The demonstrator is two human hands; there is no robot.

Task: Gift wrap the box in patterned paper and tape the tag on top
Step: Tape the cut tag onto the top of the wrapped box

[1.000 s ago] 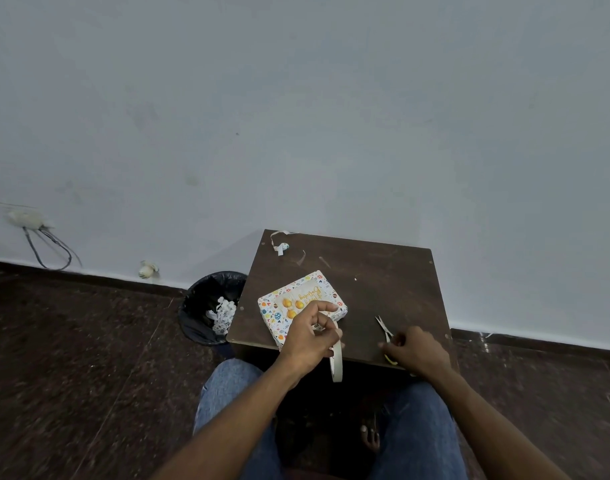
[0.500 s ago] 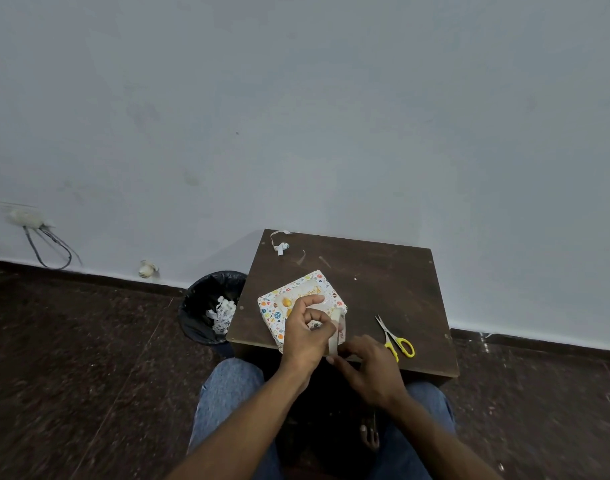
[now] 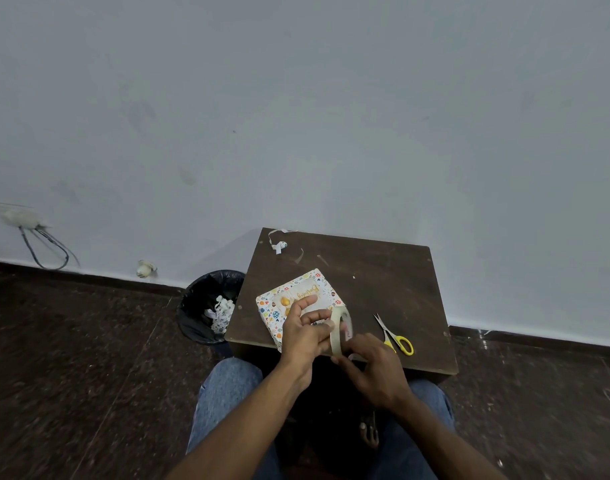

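Observation:
A flat box wrapped in patterned paper (image 3: 272, 306) lies on the small dark wooden table (image 3: 383, 278), near its front left. A white tag with gold lettering (image 3: 305, 291) lies on top of the box. My left hand (image 3: 305, 332) holds a roll of clear tape (image 3: 338, 330) upright above the box's near edge. My right hand (image 3: 374, 370) meets the roll from the right and pinches at its rim. The tape's loose end is hidden by my fingers.
Yellow-handled scissors (image 3: 395, 337) lie on the table right of my hands. Paper and tape scraps (image 3: 279, 244) sit at the table's far left corner. A black bin (image 3: 206, 306) with paper offcuts stands on the floor to the left. The wall is just behind the table.
My right hand let go of the scissors at the table's right and moved left to the tape roll. My left hand raised the roll upright over the box.

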